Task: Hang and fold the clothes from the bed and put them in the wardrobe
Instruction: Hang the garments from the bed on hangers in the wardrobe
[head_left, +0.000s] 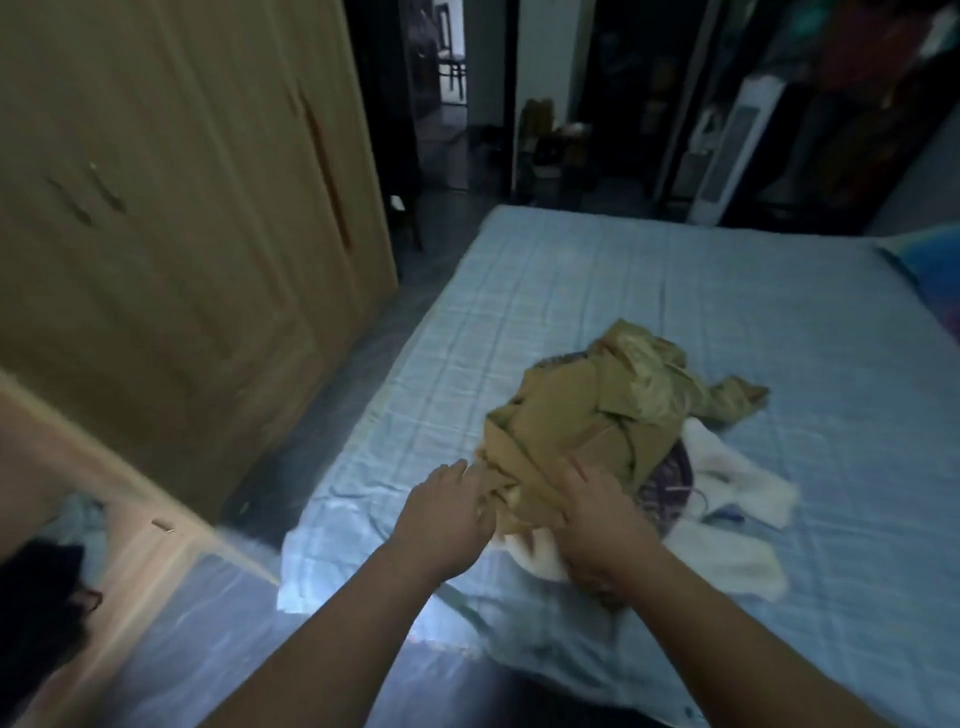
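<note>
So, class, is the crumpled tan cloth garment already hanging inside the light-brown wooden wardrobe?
No, the tan garment lies crumpled atop other clothes on the light-blue checked bed sheet.

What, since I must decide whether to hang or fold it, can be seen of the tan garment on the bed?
The tan garment lies crumpled atop a pile on the blue checked bed. Its near part looks matte and woven; the far part paler and shiny, a strip trailing right. Beneath lie white cloth and purple patterned cloth. The right hand rests on its near end; the left hand touches its left edge, grip unclear.
</note>
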